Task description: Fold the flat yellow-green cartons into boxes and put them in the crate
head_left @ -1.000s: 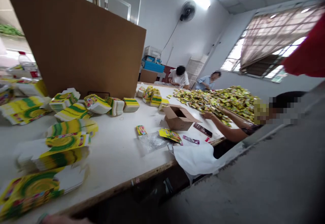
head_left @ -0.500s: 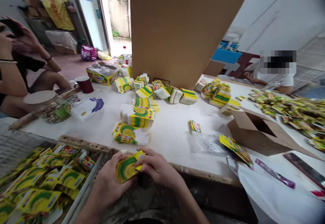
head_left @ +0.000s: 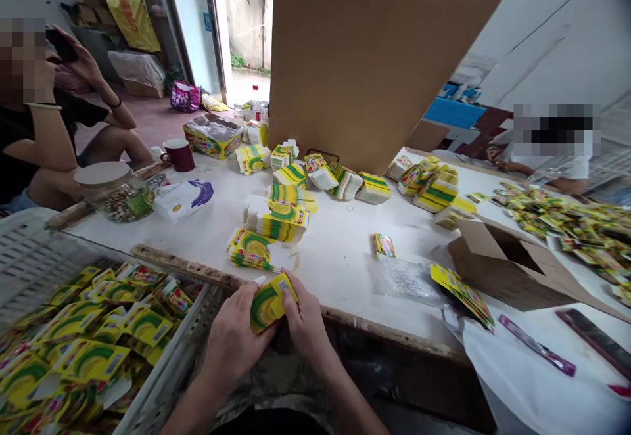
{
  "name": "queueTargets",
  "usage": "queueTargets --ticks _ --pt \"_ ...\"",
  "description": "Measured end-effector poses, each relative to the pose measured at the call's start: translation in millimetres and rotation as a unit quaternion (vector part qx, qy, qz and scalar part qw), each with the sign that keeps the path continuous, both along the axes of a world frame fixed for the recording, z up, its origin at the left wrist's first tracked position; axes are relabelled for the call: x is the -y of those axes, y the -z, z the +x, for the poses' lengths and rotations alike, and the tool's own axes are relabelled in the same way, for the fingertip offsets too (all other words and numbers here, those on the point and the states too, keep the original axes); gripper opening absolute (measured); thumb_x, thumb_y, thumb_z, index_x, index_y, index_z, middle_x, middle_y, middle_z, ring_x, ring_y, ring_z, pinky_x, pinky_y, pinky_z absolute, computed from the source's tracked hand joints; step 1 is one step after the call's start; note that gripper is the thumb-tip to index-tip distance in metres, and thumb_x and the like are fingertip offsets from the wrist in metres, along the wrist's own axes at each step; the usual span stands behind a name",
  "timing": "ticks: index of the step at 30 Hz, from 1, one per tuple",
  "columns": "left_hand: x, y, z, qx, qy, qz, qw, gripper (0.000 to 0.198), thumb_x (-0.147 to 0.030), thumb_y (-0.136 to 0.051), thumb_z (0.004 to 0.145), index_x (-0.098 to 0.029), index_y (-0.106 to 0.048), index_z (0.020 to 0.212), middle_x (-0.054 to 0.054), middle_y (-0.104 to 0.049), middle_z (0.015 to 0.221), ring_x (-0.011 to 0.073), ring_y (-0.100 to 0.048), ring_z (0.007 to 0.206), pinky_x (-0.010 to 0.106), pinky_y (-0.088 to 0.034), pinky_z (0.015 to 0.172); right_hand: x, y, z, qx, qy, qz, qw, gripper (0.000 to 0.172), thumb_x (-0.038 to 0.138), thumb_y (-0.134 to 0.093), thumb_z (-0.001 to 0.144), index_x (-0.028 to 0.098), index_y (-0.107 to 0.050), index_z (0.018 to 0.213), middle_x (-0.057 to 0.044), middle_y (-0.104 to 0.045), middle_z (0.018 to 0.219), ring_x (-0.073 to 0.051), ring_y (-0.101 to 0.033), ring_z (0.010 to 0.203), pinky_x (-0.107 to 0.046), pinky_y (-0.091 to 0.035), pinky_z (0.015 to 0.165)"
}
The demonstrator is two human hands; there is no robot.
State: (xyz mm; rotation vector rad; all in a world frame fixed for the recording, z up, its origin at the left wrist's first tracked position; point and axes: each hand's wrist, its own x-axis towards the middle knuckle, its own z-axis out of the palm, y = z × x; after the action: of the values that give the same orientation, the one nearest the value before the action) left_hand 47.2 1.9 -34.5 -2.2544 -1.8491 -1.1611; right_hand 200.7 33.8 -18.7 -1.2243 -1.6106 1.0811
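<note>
Between my two hands is a small yellow-and-green carton, held tilted just in front of the table edge. My left hand wraps round its left side, and a white cover shows on one fingertip. My right hand grips the right end, its thumb lying along the carton's edge; the other fingers are mostly hidden behind it. Just beyond lies a small pile of flat cartons, with a longer stack of them behind. To my left, a white plastic crate holds many similar yellow cartons.
Bundles of cartons line the table before a tall cardboard sheet. At right are an open cardboard box, a clear plastic bag and a heap of packets. A jar and mug stand left. Two people sit nearby.
My hands and the carton have shifted right and slightly up in view, and the carton is turned more upright. My right hand now grips its end with the thumb. The view has swung left.
</note>
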Motion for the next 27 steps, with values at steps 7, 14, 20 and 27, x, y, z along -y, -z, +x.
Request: queueTargets --ticks 7,14,20,27 --pt "1 1.5 4 -0.014 -0.010 -0.032 0.999 0.053 -0.034 -0.067 0.073 -0.015 -0.046 0.118 0.014 -0.062 0.107 0.0302 -0.061 0.093 0.043 -0.053 0.079 -4 -1.0 -4 0.003 -0.023 0.024 0.999 0.037 0.034 -0.043 0.093 0.017 -0.053 0.125 -0.009 -0.067 0.114 -0.020 -0.064 0.098 -0.030 -0.051 0.085" --pt "-3 -4.8 0 0.048 -0.002 -0.076 0.996 0.051 -0.038 -0.068 0.072 -0.017 -0.049 0.115 0.011 -0.064 0.104 0.0278 -0.063 0.089 0.039 -0.054 0.076 -12 3.0 3 -0.048 -0.131 0.002 0.990 0.062 0.044 -0.059 0.083 0.017 -0.041 0.136 -0.009 -0.061 0.123 -0.022 -0.060 0.104 -0.031 -0.049 0.090" --pt "-3 -2.5 2 0.100 -0.006 -0.061 0.993 0.049 -0.036 -0.064 0.074 -0.016 -0.050 0.117 0.011 -0.064 0.107 0.0266 -0.064 0.095 0.036 -0.054 0.079 -12 -0.5 -2 -0.075 -0.070 -0.016 0.995 0.055 0.034 -0.056 0.086 0.017 -0.042 0.136 -0.010 -0.061 0.123 -0.020 -0.062 0.103 -0.031 -0.049 0.091" --pt "-2 3.7 8 0.059 -0.018 -0.032 0.998 0.050 -0.041 -0.066 0.075 -0.017 -0.052 0.117 0.013 -0.065 0.107 0.0299 -0.064 0.093 0.041 -0.055 0.077 -7 -14.3 3 0.110 -0.019 0.011 0.994 0.047 0.032 -0.040 0.094 0.015 -0.047 0.137 -0.013 -0.067 0.117 -0.027 -0.065 0.099 -0.040 -0.050 0.088"
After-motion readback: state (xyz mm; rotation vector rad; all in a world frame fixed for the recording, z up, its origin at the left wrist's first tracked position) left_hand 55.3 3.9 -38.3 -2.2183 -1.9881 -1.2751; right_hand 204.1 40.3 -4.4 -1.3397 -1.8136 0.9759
